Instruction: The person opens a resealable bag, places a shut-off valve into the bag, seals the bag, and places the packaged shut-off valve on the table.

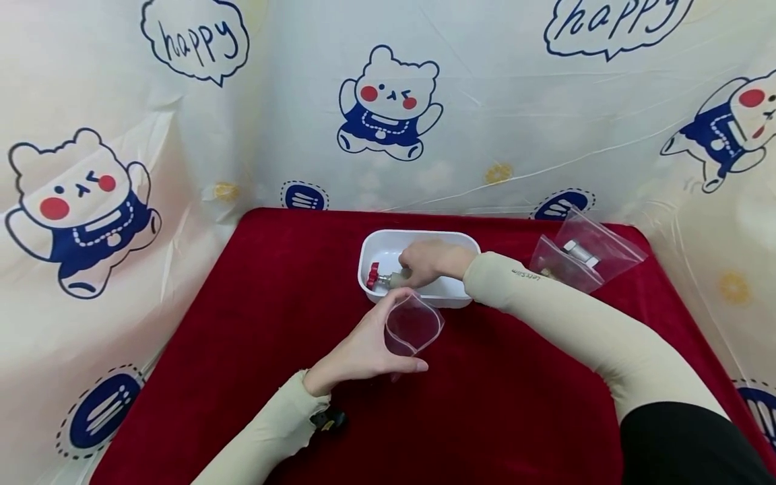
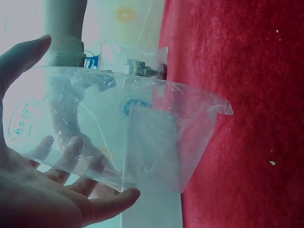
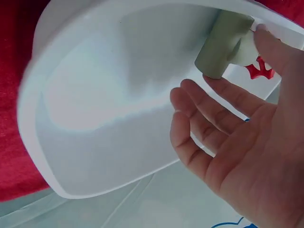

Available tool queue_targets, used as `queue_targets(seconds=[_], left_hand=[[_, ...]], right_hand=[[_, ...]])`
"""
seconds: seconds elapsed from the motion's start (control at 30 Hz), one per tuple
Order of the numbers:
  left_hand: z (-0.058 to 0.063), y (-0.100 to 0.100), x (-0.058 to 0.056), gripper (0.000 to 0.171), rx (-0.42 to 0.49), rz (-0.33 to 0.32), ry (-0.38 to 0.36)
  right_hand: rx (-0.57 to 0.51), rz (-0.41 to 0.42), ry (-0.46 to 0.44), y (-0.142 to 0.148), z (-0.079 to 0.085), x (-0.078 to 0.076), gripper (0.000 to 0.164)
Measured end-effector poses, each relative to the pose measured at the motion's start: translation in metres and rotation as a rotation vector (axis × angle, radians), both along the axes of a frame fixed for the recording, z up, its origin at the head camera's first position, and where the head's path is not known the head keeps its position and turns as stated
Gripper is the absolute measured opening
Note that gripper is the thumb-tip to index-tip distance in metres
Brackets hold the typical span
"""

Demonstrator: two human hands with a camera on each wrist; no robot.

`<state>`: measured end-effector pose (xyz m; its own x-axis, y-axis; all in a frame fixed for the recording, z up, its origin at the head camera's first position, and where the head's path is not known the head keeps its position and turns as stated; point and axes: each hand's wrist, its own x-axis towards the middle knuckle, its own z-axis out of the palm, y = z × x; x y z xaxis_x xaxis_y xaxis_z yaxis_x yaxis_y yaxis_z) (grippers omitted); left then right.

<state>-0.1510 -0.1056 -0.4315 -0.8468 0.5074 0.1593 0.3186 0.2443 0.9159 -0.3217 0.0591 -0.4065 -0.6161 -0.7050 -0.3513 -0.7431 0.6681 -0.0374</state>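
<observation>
In the head view my left hand (image 1: 360, 347) holds a clear zip bag (image 1: 415, 329), its mouth spread wide between thumb and fingers. The left wrist view shows the fingers along one side of the bag (image 2: 156, 128) and the thumb near the opposite rim. Over the white tray (image 1: 451, 301), my right hand (image 1: 432, 261) reaches in and pinches a valve (image 1: 397, 279) with a grey-green tubular body and a red handle. Seen from the right wrist, thumb and forefinger are at the valve body (image 3: 223, 45), while the other fingers bend loosely over the tray.
At the back right of the red cloth (image 1: 515, 377) lie clear bags (image 1: 615, 246), one with a metal fitting (image 1: 580, 254) inside. A printed curtain (image 1: 485, 121) hangs behind the table. A small dark object (image 1: 329, 420) shows by the left wrist.
</observation>
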Motion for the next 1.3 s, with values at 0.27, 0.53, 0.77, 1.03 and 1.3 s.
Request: queue_targets(seconds=[0.27,0.53,0.77,1.03,1.3], left_hand=[[-0.002,0.001,-0.002,0.097,0.010,-0.018,0.016],[-0.001,0.004,-0.001,0.099,0.009,-0.029,0.003],[-0.005,0.002,0.000,0.099,0.020,-0.027,0.013],[-0.005,0.000,0.000,0.098,0.011,-0.023,0.015],[-0.003,-0.002,0.000,0.098,0.017,-0.019,0.002]], right_hand=[[-0.022,-0.032,-0.089,0.004,-0.003,-0.004,0.027],[0.011,-0.059,-0.089,0.005,-0.001,-0.003,0.038],[0.019,-0.066,-0.107,0.000,-0.004,0.004,0.038],[0.012,-0.146,-0.130,0.009,0.001,-0.001,0.057],[-0.002,-0.175,-0.176,0.019,0.000,-0.007,0.061]])
